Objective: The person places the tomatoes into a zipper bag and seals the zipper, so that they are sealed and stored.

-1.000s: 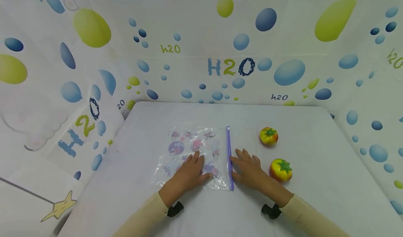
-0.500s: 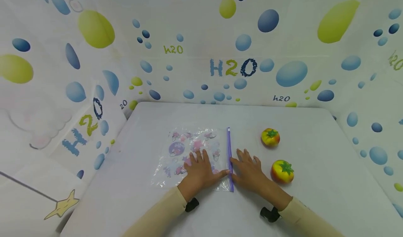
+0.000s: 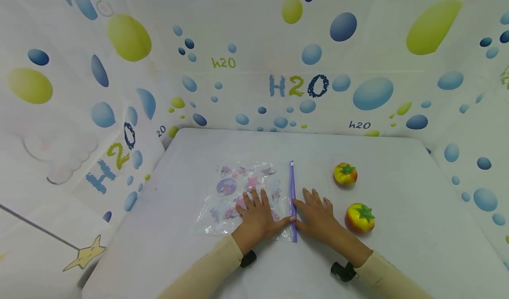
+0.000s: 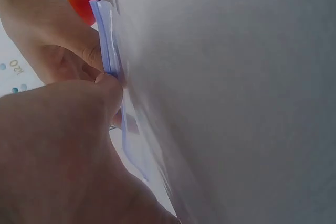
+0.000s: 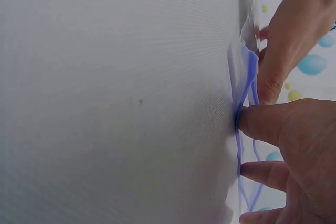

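A clear zip bag [image 3: 226, 187] with pink and purple cartoon prints lies flat on the white table, its purple zip edge [image 3: 292, 179] facing right. My left hand [image 3: 256, 219] rests on the bag with fingers spread, its thumb reaching the zip edge. Fingertips of my right hand [image 3: 316, 215] touch that edge from the other side. In the right wrist view the purple strips [image 5: 252, 69] stand apart as a narrow mouth, with my right thumb [image 5: 262, 123] against the lower one. The left wrist view shows my left thumb [image 4: 109, 90] pressing at the strip.
Two yellow-and-red toy fruits with green leafy tops sit right of the bag: a farther fruit [image 3: 345, 175] and a nearer fruit [image 3: 360, 218] close to my right forearm. A white sheet [image 3: 254, 34] with blue and green drops hangs behind the table [image 3: 421, 228].
My left hand has slid right across the bag, fingers spreading, and its thumb has come to the zip edge. The right hand has stayed at that edge. The view has shifted slightly.
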The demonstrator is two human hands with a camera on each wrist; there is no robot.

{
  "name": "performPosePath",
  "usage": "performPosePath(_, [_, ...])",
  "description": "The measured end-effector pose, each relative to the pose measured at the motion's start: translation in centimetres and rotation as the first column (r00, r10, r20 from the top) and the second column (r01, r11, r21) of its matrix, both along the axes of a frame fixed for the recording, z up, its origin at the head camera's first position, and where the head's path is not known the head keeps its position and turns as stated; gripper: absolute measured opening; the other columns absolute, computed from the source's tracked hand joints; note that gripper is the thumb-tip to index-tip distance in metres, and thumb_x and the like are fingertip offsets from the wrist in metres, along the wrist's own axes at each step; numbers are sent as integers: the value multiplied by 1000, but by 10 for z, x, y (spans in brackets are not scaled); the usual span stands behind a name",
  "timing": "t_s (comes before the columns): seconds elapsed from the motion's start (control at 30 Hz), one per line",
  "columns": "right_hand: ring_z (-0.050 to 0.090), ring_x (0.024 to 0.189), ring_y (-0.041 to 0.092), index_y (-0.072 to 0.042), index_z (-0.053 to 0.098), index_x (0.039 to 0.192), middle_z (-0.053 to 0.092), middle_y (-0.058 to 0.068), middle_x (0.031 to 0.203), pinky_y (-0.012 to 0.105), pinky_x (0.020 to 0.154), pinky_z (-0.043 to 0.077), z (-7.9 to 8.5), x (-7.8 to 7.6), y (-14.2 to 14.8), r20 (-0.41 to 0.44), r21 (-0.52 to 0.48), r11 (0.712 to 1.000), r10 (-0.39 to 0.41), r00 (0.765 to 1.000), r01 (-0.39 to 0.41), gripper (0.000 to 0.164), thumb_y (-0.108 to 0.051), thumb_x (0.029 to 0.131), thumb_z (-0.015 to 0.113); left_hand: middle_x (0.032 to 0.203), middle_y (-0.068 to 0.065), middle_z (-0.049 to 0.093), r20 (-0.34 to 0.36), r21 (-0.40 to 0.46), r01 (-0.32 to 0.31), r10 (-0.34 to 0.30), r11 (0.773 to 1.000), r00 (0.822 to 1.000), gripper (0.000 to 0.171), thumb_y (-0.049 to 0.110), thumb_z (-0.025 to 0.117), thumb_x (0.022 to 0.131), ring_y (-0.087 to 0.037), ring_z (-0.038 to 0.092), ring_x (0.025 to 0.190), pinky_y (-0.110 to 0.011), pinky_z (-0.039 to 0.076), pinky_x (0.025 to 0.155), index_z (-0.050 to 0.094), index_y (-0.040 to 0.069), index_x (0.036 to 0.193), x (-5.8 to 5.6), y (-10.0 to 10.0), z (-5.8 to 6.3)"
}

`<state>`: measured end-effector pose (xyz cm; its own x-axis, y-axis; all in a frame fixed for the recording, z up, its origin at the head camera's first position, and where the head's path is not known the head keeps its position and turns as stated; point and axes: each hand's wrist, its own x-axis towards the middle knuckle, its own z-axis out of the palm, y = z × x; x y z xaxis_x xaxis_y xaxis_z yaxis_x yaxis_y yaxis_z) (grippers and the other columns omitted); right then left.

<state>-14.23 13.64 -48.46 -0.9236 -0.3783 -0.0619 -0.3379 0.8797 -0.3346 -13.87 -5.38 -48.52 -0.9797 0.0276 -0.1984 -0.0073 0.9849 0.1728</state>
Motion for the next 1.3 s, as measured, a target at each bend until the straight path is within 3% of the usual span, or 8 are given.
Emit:
performPosePath(0.3, [27, 153, 58, -17, 62, 148, 38, 28, 165, 81, 115, 21, 1, 1, 2, -10, -30, 1000, -3, 1000, 3, 61, -42, 95, 77, 169, -31, 24, 10, 0, 40, -40, 999, 999, 125, 90, 54, 84, -57, 22, 155, -77, 31, 113, 29, -3, 164, 1, -6, 5])
performPosePath(0.53, [28, 152, 58, -19, 63, 148, 38, 29, 164, 80, 115, 21, 2, 2, 2, -7, -19, 1000, -15, 1000, 14, 60, -43, 95, 77, 166, -29, 34, -48, -75, 92, -95, 993, 994, 119, 88, 54, 85, -55, 34, 151, -73, 41, 109, 37, -4, 160, 2, -14, 2])
performPosePath(0.8, [30, 151, 58, -20, 64, 147, 39, 28, 163, 81, 114, 23, 1, 1, 1, -19, 14, 1000, -18, 1000, 18, 59, -43, 94, 78, 163, -28, 40, -110, -65, 128, -135, 990, 985, 113, 82, 60, 86, -54, 40, 148, -70, 46, 106, 43, -4, 156, 5, -23, 2])
performPosePath(1.13, [29, 152, 58, -19, 64, 147, 38, 29, 164, 81, 114, 22, 4, 1, 2, -10, 8, 1000, -17, 1000, 17, 60, -44, 94, 78, 161, -28, 41, -171, -78, 177, -188, 981, 967, 108, 78, 63, 88, -51, 37, 151, -57, 41, 117, 44, -5, 155, 12, -34, 2])
performPosePath(1.3, [28, 152, 58, -20, 64, 147, 38, 29, 164, 81, 114, 21, 4, 0, 1, -6, 4, 1000, -26, 1000, 26, 61, -44, 94, 78, 163, -28, 38, -173, -57, 177, -184, 983, 967, 107, 75, 65, 89, -50, 34, 153, -56, 39, 119, 43, -6, 156, 16, -38, 3])
